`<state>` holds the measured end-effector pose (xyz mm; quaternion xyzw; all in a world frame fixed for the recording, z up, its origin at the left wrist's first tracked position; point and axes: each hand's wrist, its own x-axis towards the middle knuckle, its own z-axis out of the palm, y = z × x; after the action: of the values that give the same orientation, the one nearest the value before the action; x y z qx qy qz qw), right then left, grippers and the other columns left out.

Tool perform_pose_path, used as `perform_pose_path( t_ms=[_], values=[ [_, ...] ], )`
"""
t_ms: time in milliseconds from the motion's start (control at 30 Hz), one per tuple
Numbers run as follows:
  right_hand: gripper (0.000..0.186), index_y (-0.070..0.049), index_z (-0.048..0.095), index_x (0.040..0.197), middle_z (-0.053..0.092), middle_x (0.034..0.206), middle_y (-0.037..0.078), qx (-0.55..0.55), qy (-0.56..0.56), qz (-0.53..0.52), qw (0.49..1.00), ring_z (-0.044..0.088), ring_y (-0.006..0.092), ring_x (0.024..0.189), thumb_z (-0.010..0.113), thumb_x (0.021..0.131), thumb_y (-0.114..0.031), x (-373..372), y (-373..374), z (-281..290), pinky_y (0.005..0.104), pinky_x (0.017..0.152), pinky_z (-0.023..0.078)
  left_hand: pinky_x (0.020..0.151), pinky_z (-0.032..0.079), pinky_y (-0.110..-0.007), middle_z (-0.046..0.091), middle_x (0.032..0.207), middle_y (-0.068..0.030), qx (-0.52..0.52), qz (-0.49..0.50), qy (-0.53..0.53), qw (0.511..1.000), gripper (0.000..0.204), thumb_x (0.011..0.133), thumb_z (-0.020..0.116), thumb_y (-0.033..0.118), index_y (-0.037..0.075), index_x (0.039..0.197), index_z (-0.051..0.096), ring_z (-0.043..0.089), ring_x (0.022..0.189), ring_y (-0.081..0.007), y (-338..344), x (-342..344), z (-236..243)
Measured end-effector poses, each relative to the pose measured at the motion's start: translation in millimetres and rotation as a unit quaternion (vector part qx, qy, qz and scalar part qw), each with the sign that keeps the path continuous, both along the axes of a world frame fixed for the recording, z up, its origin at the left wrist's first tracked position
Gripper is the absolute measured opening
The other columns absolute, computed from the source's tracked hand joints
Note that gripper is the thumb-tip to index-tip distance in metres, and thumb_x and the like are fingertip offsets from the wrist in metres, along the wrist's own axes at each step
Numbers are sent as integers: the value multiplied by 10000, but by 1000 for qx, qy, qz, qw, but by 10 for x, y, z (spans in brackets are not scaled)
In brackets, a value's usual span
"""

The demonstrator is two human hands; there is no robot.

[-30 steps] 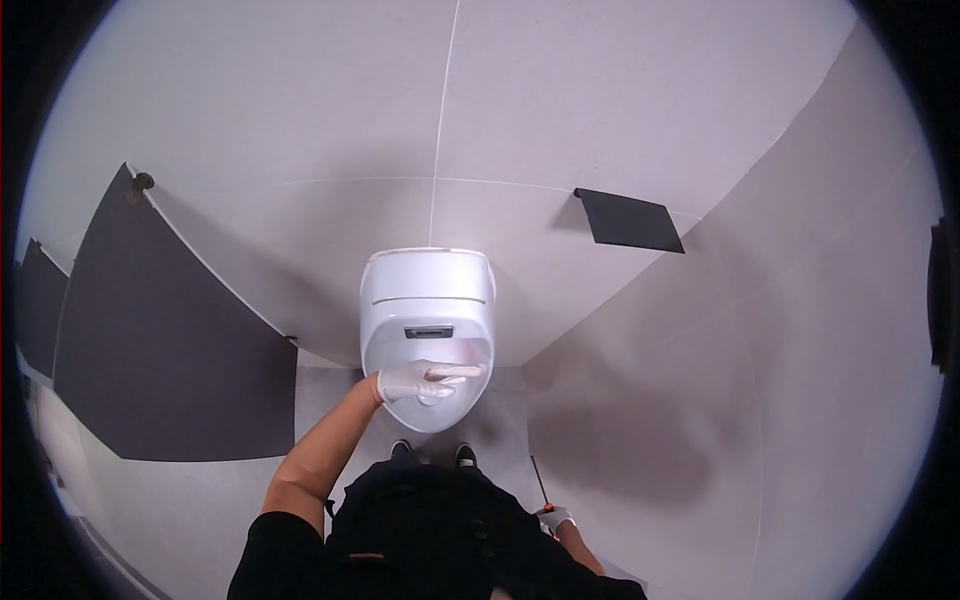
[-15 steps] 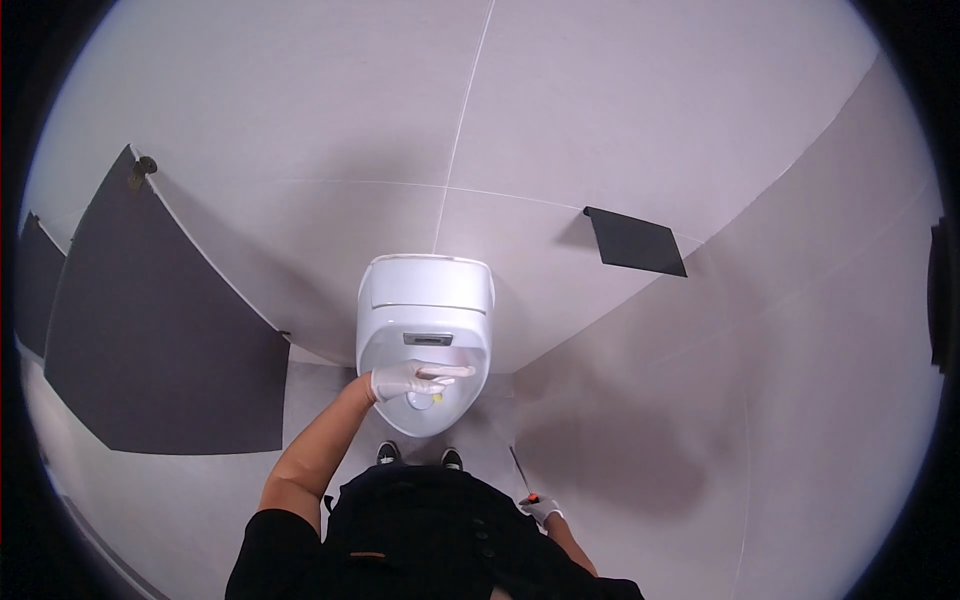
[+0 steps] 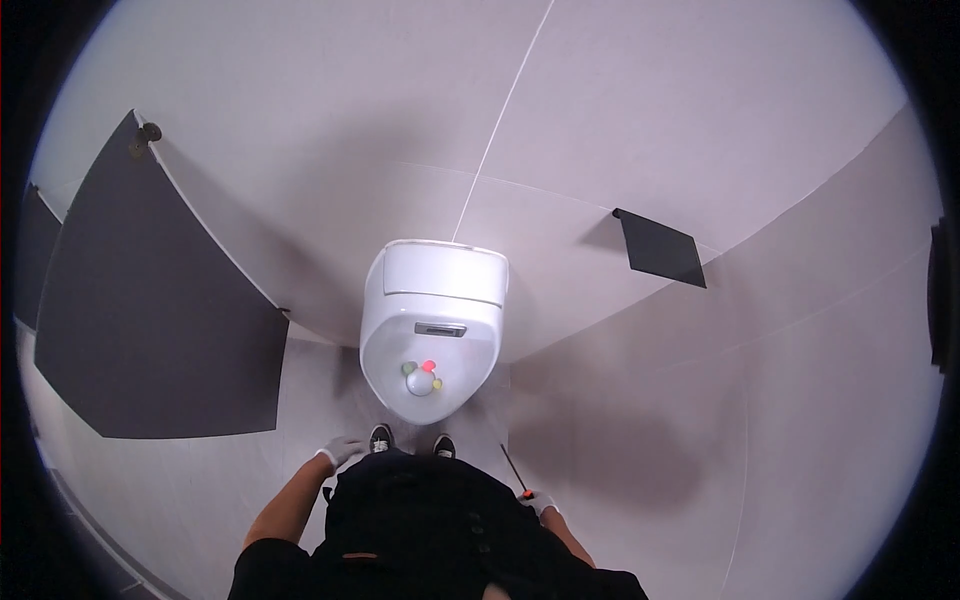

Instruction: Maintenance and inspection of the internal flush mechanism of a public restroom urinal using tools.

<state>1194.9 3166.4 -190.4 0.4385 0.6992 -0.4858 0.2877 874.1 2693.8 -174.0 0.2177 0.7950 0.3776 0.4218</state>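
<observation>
A white urinal (image 3: 432, 275) hangs on the wall ahead of me. In its bowl a round white drain cover (image 3: 420, 382) has a pink-red ball (image 3: 429, 366), a grey-green ball (image 3: 408, 368) and a yellow ball (image 3: 437, 384) around it. My left hand (image 3: 343, 452), in a white glove, is held low beside my waist, apart from the bowl. Its fingers are stretched out and hold nothing visible. At my right side my gloved right hand (image 3: 541, 503) is closed around the orange-and-black handle of a long thin screwdriver (image 3: 513, 466), its shaft pointing up and away.
A dark grey partition (image 3: 165, 300) stands to the left of the urinal. To the right, a small black shelf (image 3: 662, 248) sticks out of the wall. A tiled side wall (image 3: 830, 330) runs along my right. My shoes (image 3: 381, 438) are just below the bowl.
My left hand has drawn back from over the bowl, down and left to my side, uncovering the drain cover and balls. My right hand still holds the screwdriver. The view has shifted slightly.
</observation>
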Motion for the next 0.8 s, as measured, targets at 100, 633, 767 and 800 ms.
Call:
perform_pose_path(
  t_ms=[100,633,767,800],
  values=[
    [229,-79,714,947,699,920,77,19,-25,42,999,639,168,859,705,741,-179,-147,9,117,300,791,482,785,504,-389,651,972,-117,-149,14,37,988,249,853,544,210,42,1017,627,622,896,-274,-1062,498,-1068],
    [315,-159,705,1004,690,943,113,106,-56,221,968,656,249,884,695,725,-304,-703,32,355,342,792,494,826,483,-336,661,989,-120,-77,209,-129,966,237,867,531,235,74,975,667,623,950,-236,-732,1009,-739],
    [353,-137,701,999,683,947,136,96,-37,221,970,652,284,892,702,719,-352,-634,119,186,364,794,492,853,473,-315,663,982,-109,-36,323,-167,931,316,867,532,264,63,1082,649,621,957,-236,-553,963,-430],
    [353,-137,701,999,683,947,136,93,-38,221,970,652,284,892,702,719,-352,-623,120,162,364,794,492,854,474,-312,663,978,-111,-48,343,-182,920,325,870,525,254,63,1105,643,622,953,-242,-538,972,-293]
  ],
)
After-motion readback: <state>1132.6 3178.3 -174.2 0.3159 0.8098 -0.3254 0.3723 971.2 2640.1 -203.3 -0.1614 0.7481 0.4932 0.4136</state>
